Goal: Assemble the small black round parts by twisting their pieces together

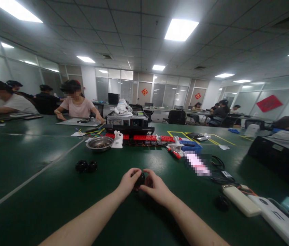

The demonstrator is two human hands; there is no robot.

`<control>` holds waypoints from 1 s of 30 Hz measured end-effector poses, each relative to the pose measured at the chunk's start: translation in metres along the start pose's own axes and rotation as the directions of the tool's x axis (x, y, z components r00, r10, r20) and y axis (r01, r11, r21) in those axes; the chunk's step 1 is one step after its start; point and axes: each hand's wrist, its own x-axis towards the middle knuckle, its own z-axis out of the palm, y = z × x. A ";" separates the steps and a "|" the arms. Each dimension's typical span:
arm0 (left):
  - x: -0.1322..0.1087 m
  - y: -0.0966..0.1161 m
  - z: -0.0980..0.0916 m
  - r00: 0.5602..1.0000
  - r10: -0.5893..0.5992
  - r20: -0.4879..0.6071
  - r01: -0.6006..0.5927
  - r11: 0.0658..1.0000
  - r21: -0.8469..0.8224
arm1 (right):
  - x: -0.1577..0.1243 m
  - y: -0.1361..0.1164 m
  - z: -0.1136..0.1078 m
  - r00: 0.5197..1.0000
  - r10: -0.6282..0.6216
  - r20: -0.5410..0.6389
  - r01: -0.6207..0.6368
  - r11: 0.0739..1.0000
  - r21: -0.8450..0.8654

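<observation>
A small round black part (140, 179) is between my two hands, low over the green table (103, 198). My left hand (129, 180) is closed on its left side, with the thumb across the top. On the right, my right hand (155, 186) has its fingers curved around the part, thumb and forefinger apart; whether they touch it is hard to tell. Two similar black round parts (81, 166) sit side by side to the left, and another black part (221, 203) lies to the right.
A metal bowl (100, 144), a white clip stand (118, 139), red strips (146, 137) and a blue tray (191, 147) stand ahead. Cables (218, 164), a cream power bank (241, 200) and a white device (279, 218) lie right. A person (79, 104) sits across the table.
</observation>
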 end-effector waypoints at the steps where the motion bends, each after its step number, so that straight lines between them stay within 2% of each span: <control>1: 0.000 0.000 0.000 0.999 0.024 -0.027 -0.024 1.000 -0.004 | 0.002 0.003 0.000 1.000 0.027 -0.012 -0.027 0.999 0.033; 3: -0.001 -0.001 0.000 0.996 0.082 -0.036 -0.082 0.997 0.000 | 0.005 0.010 0.001 0.995 0.090 -0.031 -0.087 0.993 0.080; 5: -0.002 -0.002 0.000 0.988 0.154 0.019 -0.155 0.988 0.027 | 0.007 0.014 0.001 0.992 0.128 -0.009 -0.126 0.987 0.102; 7: -0.004 -0.002 0.000 0.976 0.204 0.078 -0.209 0.976 0.062 | 0.008 0.017 0.001 0.990 0.136 0.031 -0.139 0.983 0.117; 10: -0.007 -0.001 -0.001 0.969 0.232 0.085 -0.240 0.965 0.107 | 0.007 0.015 0.001 0.988 0.142 0.064 -0.150 0.979 0.135; 13: -0.007 0.000 -0.002 0.977 0.199 0.077 -0.206 0.975 0.083 | 0.005 0.011 0.001 0.993 0.109 0.048 -0.112 0.991 0.074; 16: -0.003 0.000 -0.004 0.991 0.106 0.078 -0.109 0.993 0.034 | 0.002 0.002 -0.002 1.000 0.022 0.019 -0.021 0.997 -0.068; 19: 0.002 -0.002 -0.004 0.995 0.017 0.094 -0.018 1.000 0.011 | -0.003 -0.008 -0.004 0.997 -0.074 0.002 0.073 0.976 -0.207; 22: 0.004 -0.003 -0.004 0.994 -0.027 0.103 0.029 0.999 -0.023 | -0.005 -0.017 -0.006 0.993 -0.119 0.001 0.114 0.951 -0.286; 25: 0.003 -0.001 -0.002 0.997 -0.020 0.081 0.023 0.999 -0.037 | -0.005 -0.017 -0.006 0.995 -0.100 0.003 0.098 0.965 -0.245; 30: -0.002 0.001 -0.001 0.999 0.053 -0.001 -0.053 0.998 0.027 | 0.001 -0.001 -0.005 0.997 0.038 -0.069 -0.046 0.992 -0.120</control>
